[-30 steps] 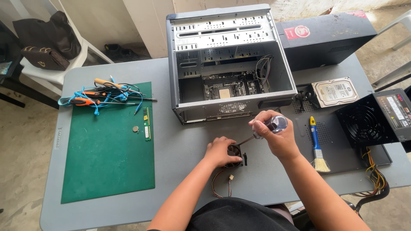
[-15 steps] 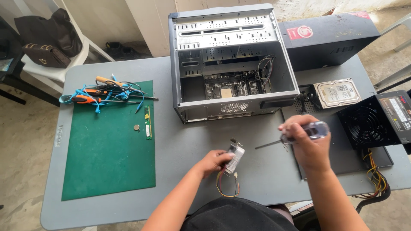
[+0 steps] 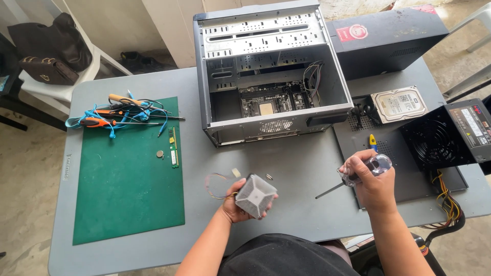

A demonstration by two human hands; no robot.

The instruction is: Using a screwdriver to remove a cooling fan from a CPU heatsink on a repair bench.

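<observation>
Seen from the head camera: grey plastic bench [image 3: 302, 168] on a bare concrete floor, carrying a green cutting mat [image 3: 128, 184] and an open grey metal computer case [image 3: 271, 71]; white plastic chair [image 3: 66, 87] off to one side. Since half a second ago, lifted a little and turned fins-up: the square finned aluminium heatsink [image 3: 254, 195], clamped in the left hand [image 3: 236, 204] just above the bench, thin coloured wires trailing. Swung further out to the side: the right hand [image 3: 371, 186], closed round the clear-handled steel screwdriver [image 3: 358, 176], shaft pointing towards the heatsink.
</observation>
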